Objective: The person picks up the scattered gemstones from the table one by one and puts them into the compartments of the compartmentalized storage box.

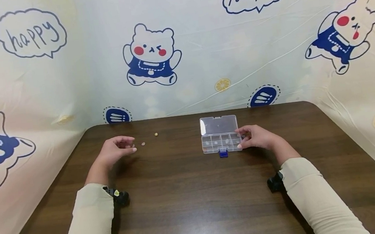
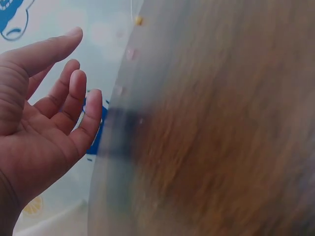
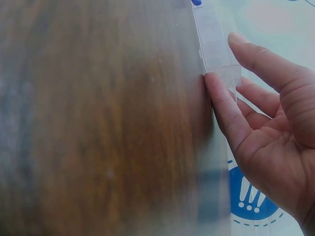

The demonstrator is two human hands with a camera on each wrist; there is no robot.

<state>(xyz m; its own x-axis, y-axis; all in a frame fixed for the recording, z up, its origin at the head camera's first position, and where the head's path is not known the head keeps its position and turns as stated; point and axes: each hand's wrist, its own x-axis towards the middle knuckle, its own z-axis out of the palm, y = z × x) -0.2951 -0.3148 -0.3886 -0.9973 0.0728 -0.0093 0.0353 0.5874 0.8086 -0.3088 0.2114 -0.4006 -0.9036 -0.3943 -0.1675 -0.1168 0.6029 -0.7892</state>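
Right of centre on the dark worktop [image 1: 198, 208], clear compartment box [image 1: 219, 134] lid-up and steadied by right hand [image 1: 257, 137], its grip loose, fingertips on the box's end; left of centre, left hand [image 1: 116, 150] half-curled, empty, beside three small beads [image 1: 143, 143].

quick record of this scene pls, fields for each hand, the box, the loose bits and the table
left hand: left hand open, fingers relaxed, holding nothing, beside the small pieces
right hand: right hand with fingertips touching the right end of the box
box: clear compartment box, lid open and lying back, blue latch at the front
loose bits: three small pieces on the table, left of the box
table: dark wooden table
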